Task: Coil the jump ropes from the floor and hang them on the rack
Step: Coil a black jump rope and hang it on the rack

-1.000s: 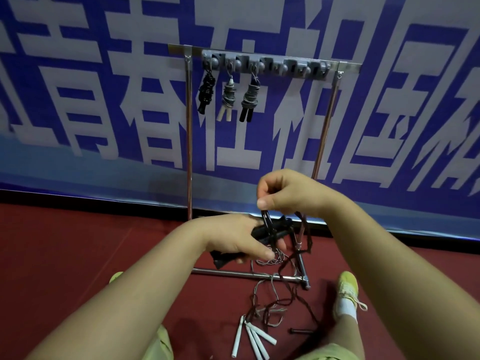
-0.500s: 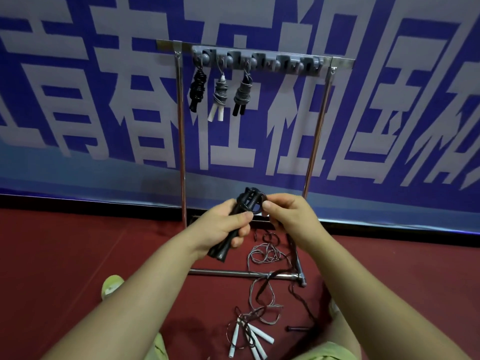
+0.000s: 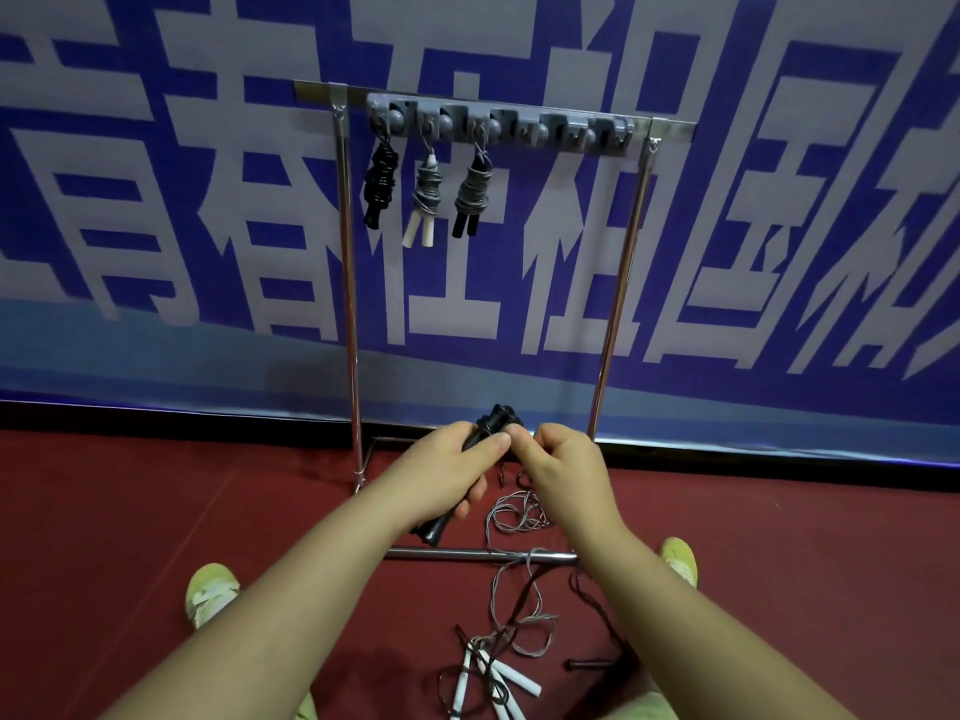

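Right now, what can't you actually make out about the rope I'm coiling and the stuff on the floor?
- Head view: the black jump rope is mostly covered by the left hand and right hand; how many wraps it has is hidden.
- The white handles run off the bottom edge, so their count is unclear.
- The loose cords tangle too finely to tell which rope is which.
- The empty hooks on the rack are too small to count.
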A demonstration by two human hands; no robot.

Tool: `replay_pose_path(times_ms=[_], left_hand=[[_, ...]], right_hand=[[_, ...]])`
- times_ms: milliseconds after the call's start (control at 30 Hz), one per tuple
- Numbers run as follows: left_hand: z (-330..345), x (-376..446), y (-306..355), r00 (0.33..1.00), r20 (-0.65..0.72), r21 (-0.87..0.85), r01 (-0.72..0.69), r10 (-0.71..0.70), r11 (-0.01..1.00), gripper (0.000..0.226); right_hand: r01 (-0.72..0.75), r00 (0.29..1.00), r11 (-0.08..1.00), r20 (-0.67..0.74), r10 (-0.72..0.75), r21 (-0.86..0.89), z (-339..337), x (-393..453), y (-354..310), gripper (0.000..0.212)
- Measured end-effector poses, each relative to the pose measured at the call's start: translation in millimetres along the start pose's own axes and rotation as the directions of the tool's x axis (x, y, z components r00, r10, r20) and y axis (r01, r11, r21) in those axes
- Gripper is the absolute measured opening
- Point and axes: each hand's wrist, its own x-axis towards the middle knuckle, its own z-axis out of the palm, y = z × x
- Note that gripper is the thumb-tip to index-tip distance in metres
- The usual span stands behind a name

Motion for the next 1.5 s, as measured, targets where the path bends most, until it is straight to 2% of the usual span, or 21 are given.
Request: replay_pose_path(times_ms=[100, 167, 233, 300, 367, 433, 467, 533, 633, 733, 867, 967, 1067, 1133, 1233, 1300, 1400, 1467, 1500], left_hand=[[1.6, 4.4, -5.0, 0.998, -0.039, -0.063, 0.041, -0.044, 0.997, 0.034], [0.0, 8.4, -9.4, 0.995, -0.081, -0.083, 0.06, -0.066, 0.995, 0.034], [-3.4, 11.5, -15.4, 0.99, -0.106, -0.108, 0.081, -0.092, 0.991, 0.035], [-6.5, 14.1, -21.0, 0.988, -0.107, -0.098, 0.1, -0.111, 0.99, 0.035], [-7.8, 15.8, -25.0, 0.988, -0.103, -0.028, 0.115, -0.117, 0.993, 0.035], [-9.3, 17.3, -26.1, 0.986, -0.117, 0.034, 0.119, -0.114, 0.992, 0.035], [-10.2, 17.2, -25.3, 0.987, -0.117, 0.048, 0.118, -0.112, 0.992, 0.035], [-11.9, 16.1, -20.3, 0.992, -0.087, 0.119, 0.102, -0.092, 0.988, 0.034], [-10.0, 9.4, -6.1, 0.999, 0.007, 0.267, 0.029, -0.032, 0.963, 0.029], [-3.0, -2.9, 8.0, 0.985, 0.16, 0.241, -0.106, 0.068, 0.965, 0.017], [4.8, -20.8, 27.0, 0.944, 0.277, 0.205, -0.241, 0.18, 0.949, 0.017], [8.2, -28.8, 35.4, 0.923, 0.316, 0.152, -0.276, 0.218, 0.949, 0.018], [13.5, -34.2, 38.0, 0.909, 0.351, 0.1, -0.275, 0.224, 0.956, 0.019], [17.5, -36.8, 37.8, 0.909, 0.344, 0.028, -0.262, 0.237, 0.965, 0.02], [20.6, -38.0, 36.0, 0.919, 0.288, -0.111, -0.246, 0.268, 0.963, 0.02], [21.9, -37.7, 34.7, 0.933, 0.24, -0.197, -0.225, 0.27, 0.954, 0.018], [20.0, -36.2, 33.9, 0.961, 0.175, -0.322, -0.151, 0.215, 0.935, 0.019], [17.2, -35.3, 30.8, 0.975, 0.135, -0.376, -0.113, 0.175, 0.92, 0.022], [16.2, -34.3, 29.2, 0.982, 0.109, -0.375, -0.1, 0.151, 0.922, 0.024]], right_hand=[[-0.018, 1.0, 0.998, 0.011, 0.019, -0.066, 3.5, 1.7, -2.2, 0.051], [-0.021, 0.997, 0.997, 0.079, 0.027, -0.076, -1.2, 6.0, -5.6, 0.048], [-0.006, 0.967, 0.994, 0.253, 0.034, -0.112, -13.2, 10.0, -8.4, 0.035], [0.051, 0.903, 0.968, 0.425, 0.06, -0.244, -28.3, 12.1, -13.3, 0.014], [0.202, 0.876, 0.863, 0.48, 0.053, -0.463, -40.4, 14.5, -17.5, 0.025], [0.318, 0.904, 0.71, 0.426, -0.028, -0.629, -50.4, 16.6, -24.6, 0.022], [0.323, 0.917, 0.691, 0.394, -0.06, -0.646, -56.1, 15.9, -28.5, 0.018], [0.344, 0.913, 0.728, 0.391, -0.113, -0.593, -67.3, 13.7, -36.8, 0.014], [0.433, 0.85, 0.756, 0.501, -0.162, -0.49, -78.6, 10.4, -57.7, 0.013], [0.461, 0.79, 0.808, 0.585, -0.184, -0.368, -88.5, 17.6, -79.2, 0.008], [0.27, 0.733, 0.961, 0.658, -0.171, -0.052, -93.7, 31.8, -81.0, 0.013], [0.101, 0.654, 0.974, 0.725, -0.217, 0.201, -85.7, 34.3, -69.0, 0.012], [0.089, 0.588, 0.968, 0.772, -0.243, 0.236, -77.0, 33.7, -63.1, 0.014], [0.051, 0.552, 0.959, 0.792, -0.26, 0.279, -74.8, 34.7, -57.6, 0.026], [-0.12, 0.593, 0.915, 0.767, -0.246, 0.386, -72.3, 34.5, -43.6, 0.04], [-0.222, 0.671, 0.87, 0.717, -0.191, 0.44, -64.2, 29.5, -34.0, 0.045], [-0.366, 0.772, 0.744, 0.629, -0.093, 0.559, -49.1, 15.9, -26.4, 0.047], [-0.373, 0.811, 0.713, 0.582, -0.061, 0.594, -40.7, 6.9, -21.8, 0.055], [-0.332, 0.831, 0.744, 0.553, -0.06, 0.58, -38.1, 3.1, -18.1, 0.064]])
